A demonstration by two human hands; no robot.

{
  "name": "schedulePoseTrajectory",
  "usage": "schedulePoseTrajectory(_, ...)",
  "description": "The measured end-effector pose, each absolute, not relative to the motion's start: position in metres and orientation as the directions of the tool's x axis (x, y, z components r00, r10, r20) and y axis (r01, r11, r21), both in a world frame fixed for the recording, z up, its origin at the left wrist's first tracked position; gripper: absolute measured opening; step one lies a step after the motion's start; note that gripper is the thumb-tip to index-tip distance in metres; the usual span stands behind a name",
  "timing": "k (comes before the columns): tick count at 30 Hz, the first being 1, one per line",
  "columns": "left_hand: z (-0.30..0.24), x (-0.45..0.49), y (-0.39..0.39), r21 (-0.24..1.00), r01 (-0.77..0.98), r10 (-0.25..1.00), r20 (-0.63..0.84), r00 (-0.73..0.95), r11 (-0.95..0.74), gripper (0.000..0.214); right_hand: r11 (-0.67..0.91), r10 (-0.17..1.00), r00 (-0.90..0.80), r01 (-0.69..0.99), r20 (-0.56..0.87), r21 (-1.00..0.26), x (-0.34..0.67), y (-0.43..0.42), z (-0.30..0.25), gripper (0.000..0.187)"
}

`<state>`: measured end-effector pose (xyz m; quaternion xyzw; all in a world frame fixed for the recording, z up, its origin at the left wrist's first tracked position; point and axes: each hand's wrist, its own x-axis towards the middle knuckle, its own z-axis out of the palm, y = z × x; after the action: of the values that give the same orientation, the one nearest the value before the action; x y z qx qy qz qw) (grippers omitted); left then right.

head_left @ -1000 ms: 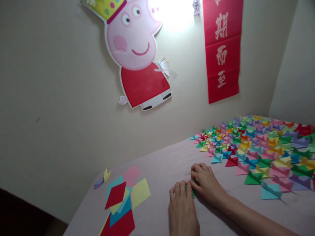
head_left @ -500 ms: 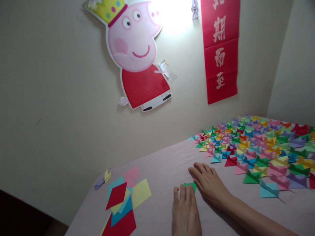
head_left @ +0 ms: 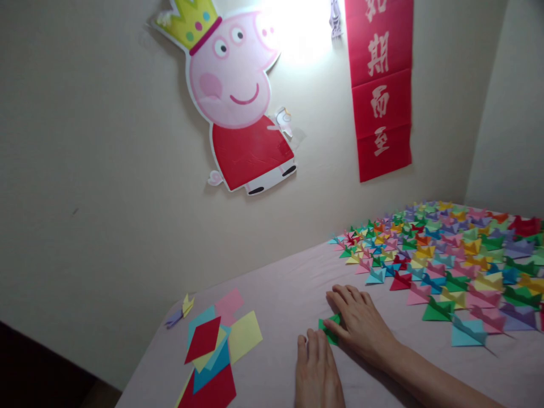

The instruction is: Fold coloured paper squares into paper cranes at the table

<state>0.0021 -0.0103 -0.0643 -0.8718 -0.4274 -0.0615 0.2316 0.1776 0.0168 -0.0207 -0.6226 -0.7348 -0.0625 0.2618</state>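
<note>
A small piece of folded green paper [head_left: 335, 339] lies on the sheet between my hands. My right hand [head_left: 362, 323] rests over its right side, thumb stretched across the paper and the other fingers laid on the sheet beyond it. Flat and palm down, my left hand [head_left: 318, 368] sits at the paper's lower left edge, its fingers stretched out. Both hands are open, pressing rather than gripping. Part of the green paper is hidden under the right thumb and beside the left fingers.
Loose coloured paper squares, among them a red sheet [head_left: 204, 340] and a yellow sheet [head_left: 245, 336], overlap at the left. Behind them lie two small folded pieces, a yellow one [head_left: 187, 306] and a purple one [head_left: 174, 318]. Rows of folded paper cranes [head_left: 440, 309] cover the right side.
My right thumb has moved onto the green paper. My left fingers have slid back a little toward me and left, uncovering more of it. The view has shifted slightly.
</note>
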Motion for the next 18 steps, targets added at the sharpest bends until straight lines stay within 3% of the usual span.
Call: schedulePoseTrajectory(18,-0.030,0.005,-0.014,-0.225,0.819,0.802,0.188,0.568,-0.527,0.045,0.229,0.901,-0.137,0.956,0.412,-0.183,0.191,0.024,-0.027,0.038)
